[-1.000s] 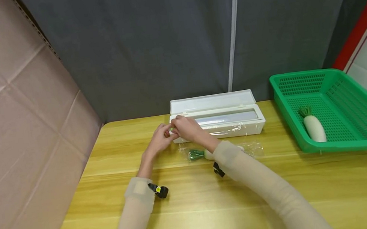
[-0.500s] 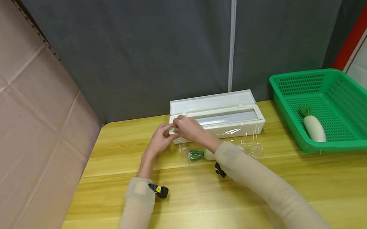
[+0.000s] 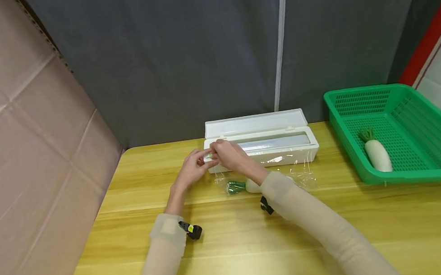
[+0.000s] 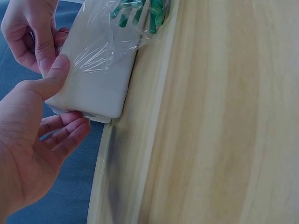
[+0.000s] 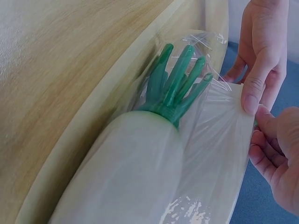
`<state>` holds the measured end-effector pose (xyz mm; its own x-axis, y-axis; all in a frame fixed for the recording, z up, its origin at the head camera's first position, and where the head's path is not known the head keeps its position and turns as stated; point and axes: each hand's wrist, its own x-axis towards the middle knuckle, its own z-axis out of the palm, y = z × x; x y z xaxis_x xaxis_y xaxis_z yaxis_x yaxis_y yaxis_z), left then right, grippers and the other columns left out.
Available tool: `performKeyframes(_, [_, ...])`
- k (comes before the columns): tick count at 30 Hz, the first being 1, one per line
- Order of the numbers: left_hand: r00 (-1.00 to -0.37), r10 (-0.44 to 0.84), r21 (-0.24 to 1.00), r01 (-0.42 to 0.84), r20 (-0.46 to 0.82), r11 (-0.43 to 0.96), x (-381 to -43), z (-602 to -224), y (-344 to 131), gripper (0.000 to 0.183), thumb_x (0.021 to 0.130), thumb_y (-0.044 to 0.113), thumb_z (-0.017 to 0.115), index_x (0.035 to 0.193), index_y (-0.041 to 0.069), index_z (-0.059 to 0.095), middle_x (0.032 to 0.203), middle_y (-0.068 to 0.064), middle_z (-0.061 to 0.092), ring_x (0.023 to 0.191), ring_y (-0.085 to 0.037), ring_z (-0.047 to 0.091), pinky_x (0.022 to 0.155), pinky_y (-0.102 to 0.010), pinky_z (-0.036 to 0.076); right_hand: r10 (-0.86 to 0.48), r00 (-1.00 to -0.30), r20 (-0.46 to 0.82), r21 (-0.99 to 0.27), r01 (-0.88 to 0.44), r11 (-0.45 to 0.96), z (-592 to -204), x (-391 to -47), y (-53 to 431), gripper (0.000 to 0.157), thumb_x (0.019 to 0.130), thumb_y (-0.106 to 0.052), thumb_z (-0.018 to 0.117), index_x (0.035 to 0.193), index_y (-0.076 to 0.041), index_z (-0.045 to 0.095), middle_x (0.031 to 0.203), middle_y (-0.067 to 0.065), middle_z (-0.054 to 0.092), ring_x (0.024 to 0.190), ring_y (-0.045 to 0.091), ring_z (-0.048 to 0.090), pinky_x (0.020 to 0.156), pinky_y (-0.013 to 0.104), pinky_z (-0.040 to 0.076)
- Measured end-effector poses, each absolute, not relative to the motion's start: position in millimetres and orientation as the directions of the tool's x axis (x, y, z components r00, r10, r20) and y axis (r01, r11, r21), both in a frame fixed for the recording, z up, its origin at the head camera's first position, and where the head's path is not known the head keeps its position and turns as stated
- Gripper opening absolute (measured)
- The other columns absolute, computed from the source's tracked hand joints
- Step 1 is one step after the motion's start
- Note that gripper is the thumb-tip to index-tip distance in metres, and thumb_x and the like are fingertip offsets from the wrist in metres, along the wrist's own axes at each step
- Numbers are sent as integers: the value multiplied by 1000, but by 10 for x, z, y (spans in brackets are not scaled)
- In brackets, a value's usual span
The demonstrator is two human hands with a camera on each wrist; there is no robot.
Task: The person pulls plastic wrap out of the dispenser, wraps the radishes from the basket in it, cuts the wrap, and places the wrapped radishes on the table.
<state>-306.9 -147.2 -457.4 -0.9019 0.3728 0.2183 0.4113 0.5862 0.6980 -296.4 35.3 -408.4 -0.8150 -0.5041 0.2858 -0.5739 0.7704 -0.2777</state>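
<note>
A white cling film dispenser box (image 3: 292, 155) stands with its lid raised and a film roll (image 3: 274, 142) inside. My left hand (image 3: 192, 167) grips its left end, thumb on the front face in the left wrist view. My right hand (image 3: 228, 154) is at the same corner, its thumb and fingers pinching a small light-green slider (image 3: 210, 156), mostly hidden by the fingers. Clear cling film (image 3: 304, 177) runs down the box front and over a white radish (image 5: 126, 163) with green stalk ends (image 5: 175, 88). In the head view, the right forearm partly hides the radish.
A green plastic basket (image 3: 345, 141) stands to the right, with another white radish (image 3: 378, 155) in it. Behind the wooden table (image 3: 233, 245) hangs a dark grey curtain (image 3: 163, 62). A pinkish cloth wall (image 3: 34, 154) borders the left side.
My right hand has shifted very slightly to the right along the box with the slider. The left hand keeps its hold on the box end.
</note>
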Motion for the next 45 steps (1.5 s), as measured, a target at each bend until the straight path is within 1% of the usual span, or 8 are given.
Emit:
performKeyframes(8, [-899, 388, 702, 411, 204, 582, -3115, -4595, -1436, 52, 92, 35, 76, 140, 20, 62, 108, -1, 58, 85, -19, 49, 72, -34, 43, -480, -836, 267, -328, -547, 770, -4104, -2964, 497, 5, 95, -6, 71, 94, -2, 69, 88, 6, 62, 75, 18, 59, 64, 29, 53])
performKeyframes(12, [-900, 381, 705, 409, 209, 579, -3121, -4593, -1470, 53, 91, 36, 76, 141, 26, 61, 106, 0, 59, 85, -19, 49, 72, -33, 44, -466, -840, 277, -328, -538, 776, -4120, -2963, 630, 7, 95, -8, 72, 91, -3, 68, 87, 5, 62, 74, 17, 60, 65, 29, 54])
performKeyframes(15, [-902, 368, 702, 412, 225, 580, -3114, -4582, -1515, 53, 90, 33, 78, 140, 25, 62, 102, -2, 59, 84, -19, 49, 71, -34, 43, -471, -833, 290, -327, -549, 770, -4122, -2960, 724, 10, 95, -10, 71, 89, -5, 67, 85, 4, 62, 74, 17, 60, 65, 30, 54])
performKeyframes(20, [-895, 390, 695, 422, 217, 582, -3129, -4591, -1510, 53, 92, 34, 76, 141, 25, 61, 99, -3, 56, 83, -19, 48, 70, -33, 43, -474, -830, 294, -318, -553, 770, -4116, -2936, 849, 11, 96, -10, 70, 87, -5, 66, 84, 4, 60, 73, 18, 59, 65, 33, 53])
performKeyframes(25, [-899, 388, 707, 408, 202, 577, -3139, -4623, -1473, 52, 92, 34, 76, 141, 26, 61, 101, -3, 57, 84, -20, 48, 71, -34, 42, -461, -840, 286, -321, -538, 780, -4130, -2911, 991, 11, 95, -10, 71, 87, -6, 66, 84, 4, 60, 74, 18, 59, 65, 33, 53])
performKeyframes(31, [-907, 372, 706, 396, 200, 587, -3146, -4635, -1500, 52, 92, 32, 76, 142, 25, 61, 107, -3, 58, 86, -20, 47, 73, -33, 42, -457, -832, 314, -345, -548, 762, -4143, -2897, 1247, 9, 95, -8, 71, 88, -4, 66, 85, 5, 62, 76, 19, 59, 68, 33, 54])
performKeyframes(40, [-898, 381, 698, 417, 218, 582, -3126, -4625, -1496, 53, 92, 30, 76, 142, 23, 60, 103, -4, 58, 85, -20, 47, 72, -33, 41, -441, -836, 326, -363, -542, 758, -4164, -2861, 1516, 8, 93, -7, 73, 89, -3, 68, 86, 7, 64, 78, 21, 61, 70, 34, 56])
performKeyframes(45, [-895, 391, 695, 421, 214, 583, -3137, -4648, -1473, 53, 92, 32, 76, 142, 23, 60, 103, -3, 57, 85, -19, 47, 72, -33, 42, -444, -834, 329, -362, -545, 756, -4175, -2849, 1604, 8, 93, -6, 73, 88, -3, 67, 86, 8, 64, 78, 21, 61, 70, 36, 55])
